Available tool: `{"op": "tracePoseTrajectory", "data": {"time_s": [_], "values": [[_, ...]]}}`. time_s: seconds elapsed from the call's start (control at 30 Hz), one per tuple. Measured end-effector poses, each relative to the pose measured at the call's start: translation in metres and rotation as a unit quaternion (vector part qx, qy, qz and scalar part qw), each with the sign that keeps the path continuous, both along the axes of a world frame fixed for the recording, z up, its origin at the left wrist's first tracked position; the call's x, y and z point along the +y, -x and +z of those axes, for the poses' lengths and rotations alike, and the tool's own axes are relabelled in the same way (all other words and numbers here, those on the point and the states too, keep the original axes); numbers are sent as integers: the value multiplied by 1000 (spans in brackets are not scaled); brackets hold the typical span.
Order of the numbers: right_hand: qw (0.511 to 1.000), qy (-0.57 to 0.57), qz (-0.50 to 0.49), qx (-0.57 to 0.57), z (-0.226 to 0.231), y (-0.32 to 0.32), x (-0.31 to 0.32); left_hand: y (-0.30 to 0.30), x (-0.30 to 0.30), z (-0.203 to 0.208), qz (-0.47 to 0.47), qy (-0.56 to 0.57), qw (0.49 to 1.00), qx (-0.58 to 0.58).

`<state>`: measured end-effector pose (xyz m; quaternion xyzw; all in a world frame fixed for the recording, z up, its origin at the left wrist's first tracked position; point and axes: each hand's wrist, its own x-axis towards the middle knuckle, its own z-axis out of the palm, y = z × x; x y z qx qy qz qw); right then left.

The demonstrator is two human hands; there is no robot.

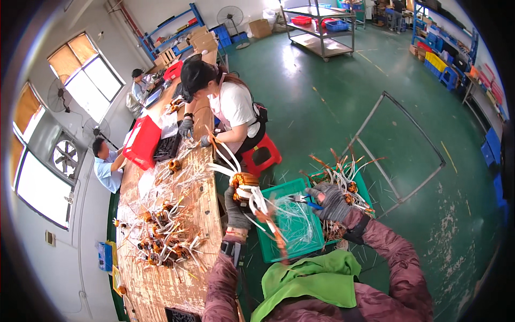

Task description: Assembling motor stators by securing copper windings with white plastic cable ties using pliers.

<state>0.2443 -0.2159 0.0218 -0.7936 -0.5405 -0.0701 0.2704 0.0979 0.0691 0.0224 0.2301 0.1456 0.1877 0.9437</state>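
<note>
My left hand (236, 210), in a grey glove, is closed around a copper-wound ring coil (246, 182). White-sleeved leads with bare copper ends stick out from the coil upward and downward. In my right hand (335, 204), also gloved, are cutting pliers (314, 204) with blue handles. Their jaws point left toward the coil and stay apart from it. Below and between my hands lies a green tray (272, 248) holding thin white offcuts. Right of it, partly under my right forearm, a second green bin (363, 185) is filled with coils and leads.
Many coils (163, 236) and scattered offcuts cover the wooden bench (145, 290) at left. A co-worker (236, 107) works at the bench ahead, beside a red stool (263, 154). A red bin (142, 143) stands on the bench. A metal frame (394, 145) lies right.
</note>
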Motion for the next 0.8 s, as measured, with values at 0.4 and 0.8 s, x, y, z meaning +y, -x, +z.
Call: {"op": "tracePoseTrajectory", "data": {"time_s": [0.4,0.8], "values": [[998,-31,47,8,12,11,22,0,-79,-26,4,195,980,-38],[998,-64,26,13,-6,16,19,-3,-91,-4,13,275,961,24]]}}
